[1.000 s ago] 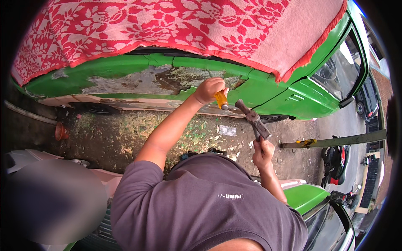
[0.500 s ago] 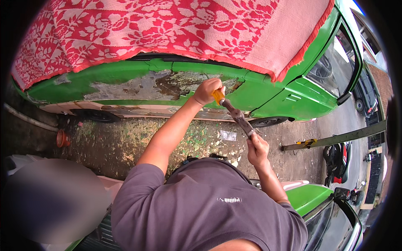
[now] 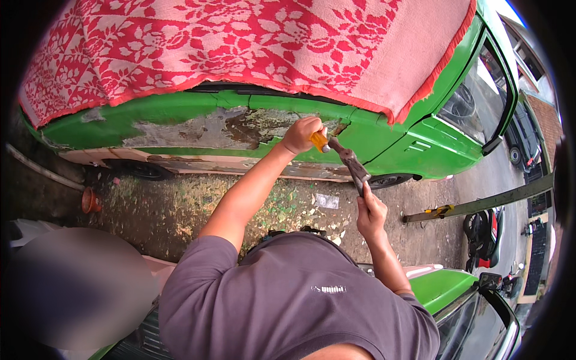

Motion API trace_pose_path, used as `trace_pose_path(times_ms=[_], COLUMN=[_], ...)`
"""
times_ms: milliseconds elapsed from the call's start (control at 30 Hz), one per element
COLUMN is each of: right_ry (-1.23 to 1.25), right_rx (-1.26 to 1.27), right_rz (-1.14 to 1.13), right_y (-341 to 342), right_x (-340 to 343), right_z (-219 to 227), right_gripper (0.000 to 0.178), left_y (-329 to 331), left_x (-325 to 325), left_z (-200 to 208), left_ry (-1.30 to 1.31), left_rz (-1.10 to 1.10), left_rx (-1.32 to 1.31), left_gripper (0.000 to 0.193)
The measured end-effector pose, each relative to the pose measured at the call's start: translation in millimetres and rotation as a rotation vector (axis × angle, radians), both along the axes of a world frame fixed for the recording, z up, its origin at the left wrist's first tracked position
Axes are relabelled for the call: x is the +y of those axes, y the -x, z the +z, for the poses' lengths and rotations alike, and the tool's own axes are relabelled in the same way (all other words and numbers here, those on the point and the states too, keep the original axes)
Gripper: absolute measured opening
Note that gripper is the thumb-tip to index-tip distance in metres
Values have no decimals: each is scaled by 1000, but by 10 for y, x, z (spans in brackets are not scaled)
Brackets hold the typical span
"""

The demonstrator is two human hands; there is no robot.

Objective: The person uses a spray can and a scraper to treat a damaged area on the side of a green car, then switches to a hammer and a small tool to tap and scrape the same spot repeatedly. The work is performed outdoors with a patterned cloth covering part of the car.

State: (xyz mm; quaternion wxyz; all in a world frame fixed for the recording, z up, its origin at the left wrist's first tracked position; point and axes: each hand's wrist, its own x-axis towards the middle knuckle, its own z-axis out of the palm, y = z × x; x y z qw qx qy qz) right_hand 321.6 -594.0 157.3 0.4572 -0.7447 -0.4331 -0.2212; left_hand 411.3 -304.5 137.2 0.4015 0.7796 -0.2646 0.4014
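My left hand (image 3: 300, 135) is closed round a yellow-handled tool (image 3: 318, 141), a chisel or a screwdriver, against the side of a green vehicle (image 3: 384, 135). Its working tip is mostly hidden behind my fingers. To their left the panel has a peeled patch (image 3: 192, 131) of bare grey metal, with flaking, rusty edges. In my right hand (image 3: 372, 213), fingers wrapped round its handle, is a worn, dark hammer (image 3: 350, 161). The hammer's far end stands just off the butt of the yellow handle.
A red-and-pink floral blanket (image 3: 240, 48) drapes over the vehicle. Paint chips litter the ground (image 3: 240, 192). To the right, a slanting metal beam (image 3: 480, 201) crosses near a motorcycle (image 3: 485, 237). Another green vehicle (image 3: 444, 288) stands close behind me; an orange cone-shaped object (image 3: 90, 200) lies left.
My left hand and the yellow-handled tool have shifted slightly right and down along the panel. The hammer has moved right, and a small gap shows between it and the yellow handle.
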Motion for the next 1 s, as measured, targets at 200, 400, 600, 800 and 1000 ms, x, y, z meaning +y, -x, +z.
trace_pose_path(times_ms=[200, 400, 600, 800, 1000], right_ry=[141, -71, -70, -100, -66], right_rx=[93, -26, 146, 241, 284], right_rz=[-66, -60, -83, -140, -177], right_y=[-92, -76, -212, -234, -177], right_x=[59, -194, -170, -178, -233], right_z=[-25, -152, -108, -63, -5], right_gripper=[57, 54, 56, 52, 50], left_y=[-45, 219, 218, 74, -4], left_x=[-16, 211, 13, -66, -84], left_z=[-20, -370, -82, 74, 50], left_ry=[21, -81, -103, -111, -113], left_rz=[162, 145, 22, -24, -48], left_rx=[72, 187, 20, -88, -93], left_gripper=[26, 25, 26, 27, 28])
